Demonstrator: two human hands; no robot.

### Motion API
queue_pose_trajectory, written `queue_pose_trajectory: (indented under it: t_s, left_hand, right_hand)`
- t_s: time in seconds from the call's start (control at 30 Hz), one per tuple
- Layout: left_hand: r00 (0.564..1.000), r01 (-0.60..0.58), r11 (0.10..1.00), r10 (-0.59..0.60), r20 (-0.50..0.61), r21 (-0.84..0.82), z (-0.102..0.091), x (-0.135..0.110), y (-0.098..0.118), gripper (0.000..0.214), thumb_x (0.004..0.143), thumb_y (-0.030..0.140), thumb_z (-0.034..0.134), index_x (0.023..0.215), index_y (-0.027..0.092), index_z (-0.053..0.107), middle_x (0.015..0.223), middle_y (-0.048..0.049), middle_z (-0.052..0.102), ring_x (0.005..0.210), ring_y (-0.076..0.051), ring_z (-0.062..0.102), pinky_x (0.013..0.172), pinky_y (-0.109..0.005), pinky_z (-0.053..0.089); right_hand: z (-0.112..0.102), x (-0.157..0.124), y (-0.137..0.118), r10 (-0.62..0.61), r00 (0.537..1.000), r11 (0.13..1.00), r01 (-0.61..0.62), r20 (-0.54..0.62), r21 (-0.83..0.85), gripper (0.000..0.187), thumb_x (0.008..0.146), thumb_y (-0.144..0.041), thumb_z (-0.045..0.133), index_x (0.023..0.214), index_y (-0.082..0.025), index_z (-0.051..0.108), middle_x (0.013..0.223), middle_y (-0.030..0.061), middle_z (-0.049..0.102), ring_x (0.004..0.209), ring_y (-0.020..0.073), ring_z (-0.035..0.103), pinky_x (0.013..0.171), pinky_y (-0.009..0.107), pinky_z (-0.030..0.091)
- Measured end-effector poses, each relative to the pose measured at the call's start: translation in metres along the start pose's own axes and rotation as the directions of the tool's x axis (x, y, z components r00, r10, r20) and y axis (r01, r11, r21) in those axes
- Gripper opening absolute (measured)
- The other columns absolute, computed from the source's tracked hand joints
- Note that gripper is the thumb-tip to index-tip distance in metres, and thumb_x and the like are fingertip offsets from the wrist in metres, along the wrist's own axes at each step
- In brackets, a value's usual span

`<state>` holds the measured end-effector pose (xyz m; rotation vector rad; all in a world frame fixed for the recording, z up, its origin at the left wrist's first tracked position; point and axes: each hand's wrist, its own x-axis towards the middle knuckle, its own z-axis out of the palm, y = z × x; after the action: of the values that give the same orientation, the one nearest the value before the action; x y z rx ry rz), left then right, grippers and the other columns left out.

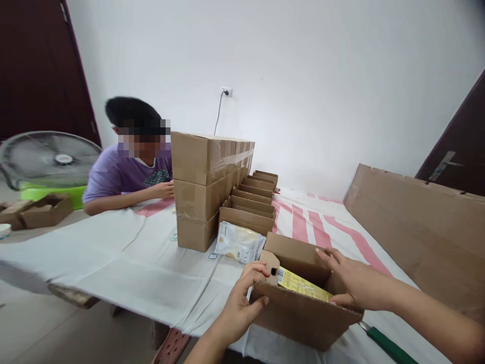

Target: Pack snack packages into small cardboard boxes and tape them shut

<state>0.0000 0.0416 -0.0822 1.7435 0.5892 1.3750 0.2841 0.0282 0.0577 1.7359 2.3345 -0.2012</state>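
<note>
An open brown cardboard box [299, 316] sits at the near edge of the table with a yellow packet [303, 286] inside it. My left hand [242, 301] grips the box's left front corner, fingers curled over a side flap. My right hand [350, 283] rests on the right side of the box, fingers stretched over the raised back flap [297, 255]. A white and yellow pouch [239, 241] lies flat on the cloth just behind the box.
Three sealed cartons [206, 189] are stacked mid-table beside a row of several open small boxes [252, 199]. A person in a purple shirt [125, 174] sits at the far left. A large cardboard sheet [420, 227] leans at the right; a green-handled tool [386, 345] lies beside the box. A fan [49, 159] stands at left.
</note>
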Motion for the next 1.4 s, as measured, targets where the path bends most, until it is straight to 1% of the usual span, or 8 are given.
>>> queue_pose_trajectory:
  t_s: [0.17,0.37,0.53,0.7,0.9,1.07,1.23,1.4]
  left_hand:
    - [1.0,0.009,1.0,-0.009,-0.007,0.004,0.001,-0.001,-0.002,0.016,0.086,0.028,0.06,0.101,0.025,0.061,0.12,-0.0068,0.05,0.129,-0.029,0.04,0.111,-0.045,0.027]
    - [0.999,-0.008,1.0,0.007,-0.047,-0.018,0.004,-0.003,-0.008,0.033,0.09,0.024,0.055,0.122,0.033,0.054,0.133,-0.0058,0.043,0.133,-0.027,0.037,0.113,-0.045,0.026]
    - [0.998,-0.049,0.999,0.048,-0.041,-0.022,0.005,-0.003,-0.008,0.028,0.09,0.021,0.053,0.116,0.032,0.056,0.13,-0.0056,0.044,0.133,-0.026,0.037,0.113,-0.046,0.026]
    - [0.998,-0.04,0.999,0.039,-0.056,-0.014,0.004,-0.005,-0.007,0.03,0.091,0.024,0.054,0.12,0.032,0.054,0.133,-0.0068,0.042,0.136,-0.028,0.034,0.114,-0.049,0.024]
    - [0.996,-0.042,0.999,0.044,-0.083,0.035,0.006,-0.005,-0.006,0.031,0.09,0.029,0.056,0.121,0.032,0.055,0.144,-0.0077,0.033,0.141,-0.031,0.028,0.114,-0.053,0.024]
    - [0.993,-0.025,0.99,0.04,-0.108,0.138,0.01,-0.005,-0.002,0.03,0.088,0.031,0.058,0.118,0.029,0.057,0.153,-0.0087,0.022,0.145,-0.034,0.02,0.115,-0.056,0.021]
    - [0.983,0.025,0.959,0.028,-0.183,0.283,0.009,-0.003,0.004,0.022,0.08,0.027,0.066,0.1,0.022,0.062,0.155,-0.0114,0.022,0.144,-0.037,0.021,0.115,-0.058,0.021]
    - [0.986,0.077,0.952,-0.029,-0.165,0.297,0.008,-0.004,0.004,0.009,0.081,0.024,0.064,0.088,0.02,0.061,0.158,-0.0121,0.019,0.146,-0.035,0.019,0.115,-0.057,0.021]
  right_hand:
    - [-0.001,-0.003,-0.014,-0.025,0.999,0.977,0.031,0.035,-0.209,0.078,0.087,-0.048,0.053,0.151,-0.011,0.027,0.155,0.0284,0.023,0.136,0.0464,0.036,0.105,0.06,0.035]
    - [-0.02,0.013,-0.037,-0.25,0.968,0.94,0.241,-0.007,-0.242,0.05,0.076,-0.017,0.064,0.126,-0.018,0.062,0.109,0.0156,0.07,0.101,0.0335,0.065,0.086,0.045,0.05]
    - [-0.016,0.053,-0.052,-0.616,0.785,0.775,0.618,0.061,-0.128,0.033,0.085,-0.018,0.055,0.116,-0.022,0.067,0.106,0.0083,0.072,0.099,0.0237,0.065,0.083,0.033,0.049]
    - [-0.002,0.068,-0.056,-0.765,0.644,0.631,0.755,0.017,-0.182,0.031,0.09,-0.017,0.049,0.116,-0.018,0.065,0.111,0.012,0.069,0.1,0.0243,0.061,0.089,0.038,0.047]
    - [-0.008,0.06,-0.052,-0.667,0.734,0.74,0.672,-0.129,0.001,0.073,0.078,-0.013,0.059,0.147,-0.022,0.035,0.146,0.014,0.046,0.132,0.0263,0.045,0.107,0.043,0.04]
    - [-0.006,0.073,-0.067,-0.689,0.716,0.721,0.693,-0.113,-0.012,0.076,0.083,-0.015,0.055,0.152,-0.022,0.024,0.158,0.013,0.026,0.143,0.0266,0.03,0.115,0.045,0.03]
    - [-0.007,0.074,-0.074,-0.658,0.752,0.752,0.659,-0.037,0.029,0.06,0.087,-0.021,0.054,0.145,-0.018,0.039,0.148,0.0153,0.043,0.135,0.0274,0.043,0.11,0.044,0.036]
    - [-0.001,0.071,-0.068,-0.48,0.874,0.87,0.485,0.07,-0.094,0.061,0.08,-0.022,0.06,0.138,-0.015,0.046,0.122,0.0184,0.064,0.106,0.0311,0.066,0.089,0.042,0.051]
